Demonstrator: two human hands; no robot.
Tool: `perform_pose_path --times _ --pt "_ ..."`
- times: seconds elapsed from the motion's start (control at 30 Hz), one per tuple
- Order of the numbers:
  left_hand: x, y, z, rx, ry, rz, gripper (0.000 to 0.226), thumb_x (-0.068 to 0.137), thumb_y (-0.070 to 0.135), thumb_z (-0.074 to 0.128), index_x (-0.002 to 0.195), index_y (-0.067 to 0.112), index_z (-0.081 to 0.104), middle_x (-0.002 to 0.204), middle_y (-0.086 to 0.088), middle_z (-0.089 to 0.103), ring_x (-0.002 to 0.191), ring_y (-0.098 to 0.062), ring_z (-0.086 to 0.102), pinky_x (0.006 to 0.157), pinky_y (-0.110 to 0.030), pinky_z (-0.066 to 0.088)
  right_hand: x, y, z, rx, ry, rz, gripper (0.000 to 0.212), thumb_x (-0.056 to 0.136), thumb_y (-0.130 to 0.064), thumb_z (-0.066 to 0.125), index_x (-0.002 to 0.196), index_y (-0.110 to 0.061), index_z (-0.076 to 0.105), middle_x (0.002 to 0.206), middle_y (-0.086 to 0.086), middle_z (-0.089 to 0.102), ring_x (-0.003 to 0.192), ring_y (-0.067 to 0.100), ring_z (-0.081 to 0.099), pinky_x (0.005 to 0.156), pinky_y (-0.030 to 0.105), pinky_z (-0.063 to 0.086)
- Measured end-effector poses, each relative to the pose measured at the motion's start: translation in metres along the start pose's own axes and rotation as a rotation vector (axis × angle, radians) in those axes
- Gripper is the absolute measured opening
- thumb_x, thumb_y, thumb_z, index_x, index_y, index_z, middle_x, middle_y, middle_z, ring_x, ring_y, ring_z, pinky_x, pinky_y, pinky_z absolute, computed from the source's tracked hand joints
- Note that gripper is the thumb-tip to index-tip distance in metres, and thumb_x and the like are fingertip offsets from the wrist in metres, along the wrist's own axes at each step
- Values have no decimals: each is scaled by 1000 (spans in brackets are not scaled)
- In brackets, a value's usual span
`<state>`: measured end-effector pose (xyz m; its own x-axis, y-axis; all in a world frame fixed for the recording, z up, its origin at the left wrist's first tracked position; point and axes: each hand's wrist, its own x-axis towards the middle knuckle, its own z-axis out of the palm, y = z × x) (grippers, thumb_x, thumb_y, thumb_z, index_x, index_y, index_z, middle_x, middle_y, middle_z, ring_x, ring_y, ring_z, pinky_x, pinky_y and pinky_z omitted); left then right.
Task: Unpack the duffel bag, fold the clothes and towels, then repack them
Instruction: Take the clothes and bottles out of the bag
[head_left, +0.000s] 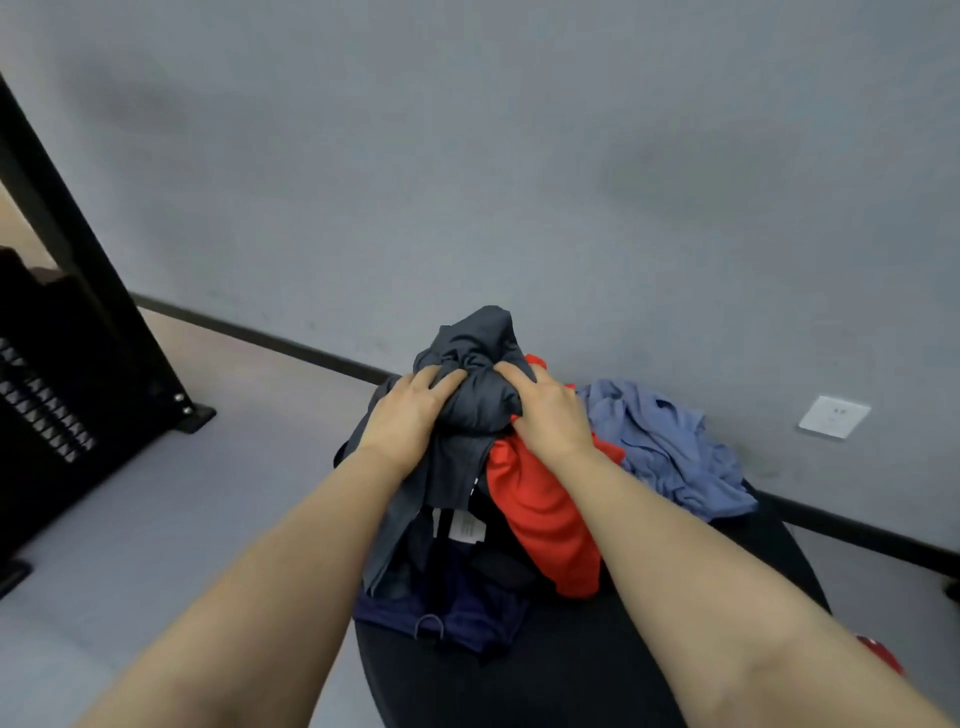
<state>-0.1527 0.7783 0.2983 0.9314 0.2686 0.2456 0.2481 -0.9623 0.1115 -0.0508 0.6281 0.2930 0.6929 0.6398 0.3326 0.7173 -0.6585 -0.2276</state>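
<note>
A bunched dark grey garment (475, 353) is raised above a pile of clothes on a round black table (571, 665). My left hand (410, 410) grips its left side and my right hand (545, 410) grips its right side, fingers dug into the cloth. Its lower part hangs down to the left. Under it lie a red garment (550, 525), a navy garment (457, 613) and something black with a white label (467, 527). A crumpled blue shirt (670, 447) lies at the table's far right. No duffel bag is in view.
A grey wall stands close behind the table, with a white wall socket (834, 417) low on the right. A black metal frame (78, 322) leans at the left on the grey floor. A small red thing (883, 654) shows at the table's right edge.
</note>
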Motion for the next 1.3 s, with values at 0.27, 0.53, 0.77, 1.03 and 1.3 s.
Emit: perform_pose_path --times 0.27,0.53,0.77,1.03,1.3 --pt "22 -37 77 -132 -28 -104 67 90 -3 45 148 25 27 149 -6 30 128 -31 36 100 -41 41 35 12 84 -23 -103 -5 71 83 -8 58 145 -31 34 135 7 44 108 35 53 81 40 46" --pt "-4 -45 163 143 -439 -160 94 94 40 51 137 33 -32 155 -2 -27 143 -32 -20 110 -64 5 5 31 161 -84 -429 -30 95 84 -39 66 149 -44 -4 159 -4 -9 144 36 3 113 54 18" --pt "-13 -49 183 92 -507 -117 95 84 68 42 145 35 -23 153 1 -31 143 -31 -23 110 -65 5 -6 35 175 -147 -538 -27 102 81 -46 67 148 -43 -10 157 -6 -23 144 36 -15 114 61 4" --pt "-14 -41 160 -39 41 -84 61 93 52 13 149 32 4 159 -1 11 146 -26 14 110 -61 20 -16 41 146 27 -231 -135 80 76 -60 27 151 -36 14 160 -4 6 148 25 1 120 45 3" --pt "26 -35 182 42 -273 -133 62 95 59 6 148 34 -13 156 12 -20 145 -18 -19 113 -60 -3 2 42 176 -53 -319 -13 75 75 -68 -11 147 -48 -2 158 -15 -14 146 24 -17 114 59 -5"
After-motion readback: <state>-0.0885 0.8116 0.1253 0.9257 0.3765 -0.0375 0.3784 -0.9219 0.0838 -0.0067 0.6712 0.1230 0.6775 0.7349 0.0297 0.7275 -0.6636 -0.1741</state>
